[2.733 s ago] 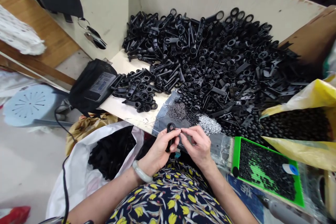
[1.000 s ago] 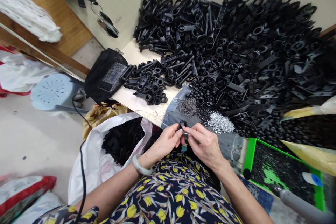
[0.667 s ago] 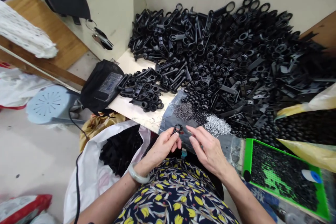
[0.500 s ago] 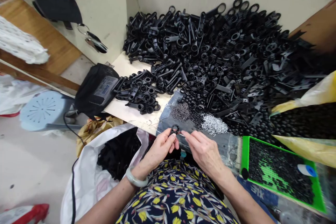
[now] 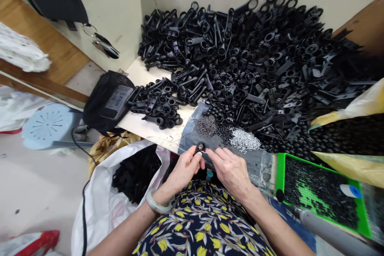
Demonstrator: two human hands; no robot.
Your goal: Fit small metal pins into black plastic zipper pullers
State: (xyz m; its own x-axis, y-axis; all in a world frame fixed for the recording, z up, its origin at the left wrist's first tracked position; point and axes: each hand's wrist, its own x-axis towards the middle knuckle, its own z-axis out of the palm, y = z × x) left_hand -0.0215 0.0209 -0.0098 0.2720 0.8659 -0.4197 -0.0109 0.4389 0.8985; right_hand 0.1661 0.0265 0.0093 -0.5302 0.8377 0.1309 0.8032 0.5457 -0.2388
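My left hand (image 5: 183, 170) is closed around a black plastic part with a ring-shaped head (image 5: 201, 146), its ring standing up above the thumb. Against the right side of that ring, my right hand (image 5: 230, 169) has thumb and forefinger pinched on a thin pale metal pin (image 5: 204, 151), mostly hidden by the fingertips. Just beyond the hands, on a dark mat (image 5: 216, 150), lie a heap of silver pins (image 5: 245, 140), a heap of small grey-brown pieces that look like springs (image 5: 206, 127) and tiny black beads (image 5: 223, 134).
A large pile of black ratchet-like parts (image 5: 240, 56) fills the back. Ring-ended handles (image 5: 162, 104) lie at left beside a black pouch (image 5: 106, 102). A green tray (image 5: 280, 172) of small black pieces stands right; a white sack (image 5: 99, 196) hangs lower left.
The view has shifted slightly. Both hands stay at the ring part, with my right fingertips a little closer to the ring. A grey cylinder now shows at lower right.
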